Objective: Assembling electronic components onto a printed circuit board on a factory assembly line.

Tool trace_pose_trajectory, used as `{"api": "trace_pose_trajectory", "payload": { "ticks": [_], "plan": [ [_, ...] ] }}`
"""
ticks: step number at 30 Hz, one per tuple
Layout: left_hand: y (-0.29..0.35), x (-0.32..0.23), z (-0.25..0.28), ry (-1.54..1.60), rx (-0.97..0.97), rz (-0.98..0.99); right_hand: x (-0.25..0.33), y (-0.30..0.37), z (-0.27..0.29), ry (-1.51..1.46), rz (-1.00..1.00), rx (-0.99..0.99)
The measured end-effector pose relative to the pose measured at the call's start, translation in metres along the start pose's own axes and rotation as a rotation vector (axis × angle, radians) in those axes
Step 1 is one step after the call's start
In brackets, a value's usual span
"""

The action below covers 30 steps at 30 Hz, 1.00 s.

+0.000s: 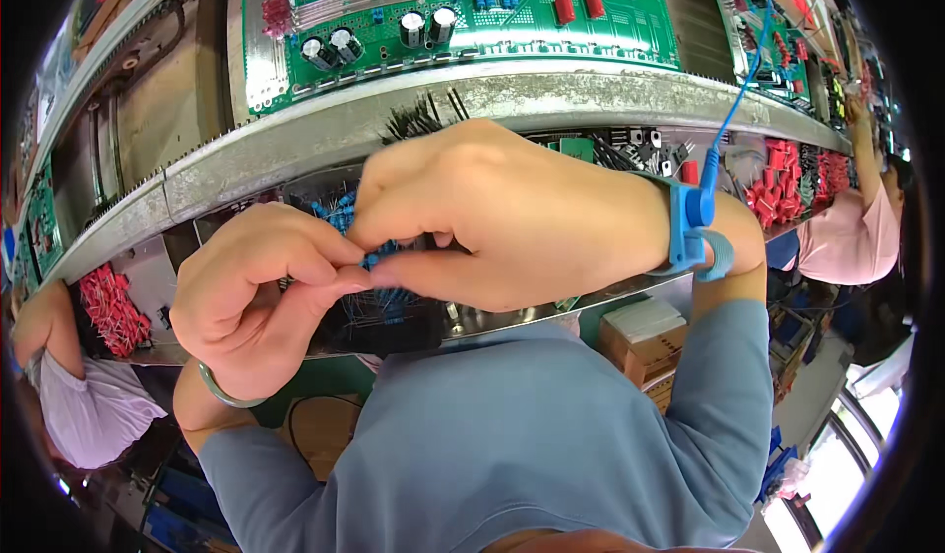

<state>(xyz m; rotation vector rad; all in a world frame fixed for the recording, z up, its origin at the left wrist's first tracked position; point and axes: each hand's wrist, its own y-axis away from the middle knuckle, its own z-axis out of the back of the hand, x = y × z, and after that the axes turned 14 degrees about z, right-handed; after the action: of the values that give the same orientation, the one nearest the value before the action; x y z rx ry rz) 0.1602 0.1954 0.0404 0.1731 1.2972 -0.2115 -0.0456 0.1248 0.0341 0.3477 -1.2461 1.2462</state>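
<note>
My left hand and my right hand meet fingertip to fingertip, each closed in a pinch. Whatever lies between the fingertips is too small to make out. Just below them, a black tray holds a tangle of small blue axial components with thin wire leads. A blue wrist strap circles my right wrist, its blue cord running up. Beyond my hands, past a metal rail, a green circuit board carries capacitors, red blocks and blue components.
Red components are heaped at right, near black parts with metal legs. More red components lie at left. Co-workers show at both sides, one in a pale sleeve, one in pink. A cardboard box stands below the bench edge.
</note>
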Motion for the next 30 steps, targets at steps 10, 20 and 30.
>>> {"api": "trace_pose_trajectory", "payload": {
  "ticks": [10, 20, 30],
  "plan": [
    [0.011, 0.014, 0.002, 0.238, -0.033, 0.158, -0.013, 0.019, 0.020, 0.070, -0.082, -0.060],
    [0.003, 0.027, -0.010, 0.180, 0.140, 0.448, -0.038, 0.044, 0.089, 0.002, -0.484, -0.582],
    [-0.004, 0.030, -0.012, -0.151, 0.204, 0.334, -0.047, 0.046, 0.091, 0.335, -0.390, -0.451]
  ]
}}
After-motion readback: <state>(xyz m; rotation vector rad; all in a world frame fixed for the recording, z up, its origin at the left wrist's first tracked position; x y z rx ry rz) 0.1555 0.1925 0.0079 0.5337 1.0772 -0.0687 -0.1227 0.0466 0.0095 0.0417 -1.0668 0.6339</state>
